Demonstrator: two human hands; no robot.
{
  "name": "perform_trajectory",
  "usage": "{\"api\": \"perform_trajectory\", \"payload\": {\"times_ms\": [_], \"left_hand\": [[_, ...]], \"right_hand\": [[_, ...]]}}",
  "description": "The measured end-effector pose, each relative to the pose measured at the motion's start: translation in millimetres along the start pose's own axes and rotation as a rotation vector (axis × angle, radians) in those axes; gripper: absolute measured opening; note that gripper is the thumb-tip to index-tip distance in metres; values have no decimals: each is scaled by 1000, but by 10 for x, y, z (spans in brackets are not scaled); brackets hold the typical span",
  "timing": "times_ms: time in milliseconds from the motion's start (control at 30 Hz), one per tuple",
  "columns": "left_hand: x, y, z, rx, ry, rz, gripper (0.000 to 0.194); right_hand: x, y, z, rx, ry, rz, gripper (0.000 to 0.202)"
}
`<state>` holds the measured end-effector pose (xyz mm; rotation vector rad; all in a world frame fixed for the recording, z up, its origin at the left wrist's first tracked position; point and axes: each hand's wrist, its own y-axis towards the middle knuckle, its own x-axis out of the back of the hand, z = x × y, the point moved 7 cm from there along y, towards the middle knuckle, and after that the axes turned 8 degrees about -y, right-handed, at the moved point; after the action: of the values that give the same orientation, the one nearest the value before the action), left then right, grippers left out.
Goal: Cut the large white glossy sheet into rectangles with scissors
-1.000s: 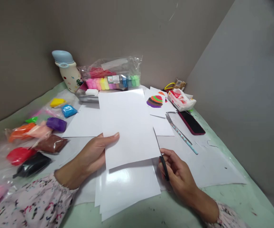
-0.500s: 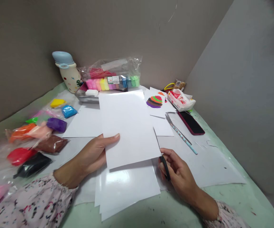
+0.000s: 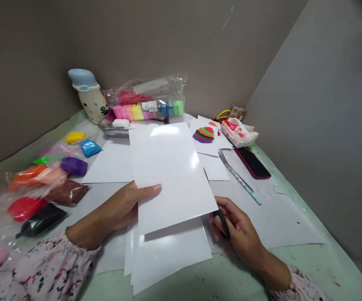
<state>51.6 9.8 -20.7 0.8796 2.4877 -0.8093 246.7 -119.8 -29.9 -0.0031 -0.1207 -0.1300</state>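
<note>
At mid-frame, a rectangular white paper sheet (image 3: 171,167), pinched by the left hand (image 3: 115,207), is best kept taut beside the black-handled metal scissors (image 3: 227,229) gripped in the curled right hand (image 3: 245,236).

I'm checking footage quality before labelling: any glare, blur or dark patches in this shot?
Head view: glare near the held sheet's top and right edges, small highlights on the brown packet, softness around the red packet, darkness in the upper right corner.
</note>
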Motion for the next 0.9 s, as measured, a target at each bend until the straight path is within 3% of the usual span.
{"api": "perform_trajectory", "payload": {"times_ms": [400, 567, 900], "left_hand": [[-19, 6, -25, -110, 12, -25, 37], [-26, 12, -14, -92, -8, -36, 41], [-47, 3, 0, -55, 6, -13, 27]], "right_hand": [[13, -15, 9, -14, 19, 16, 30], [5, -16, 7, -5, 38, 19, 30], [-4, -13, -5, -39, 114, 40, 36]]}}
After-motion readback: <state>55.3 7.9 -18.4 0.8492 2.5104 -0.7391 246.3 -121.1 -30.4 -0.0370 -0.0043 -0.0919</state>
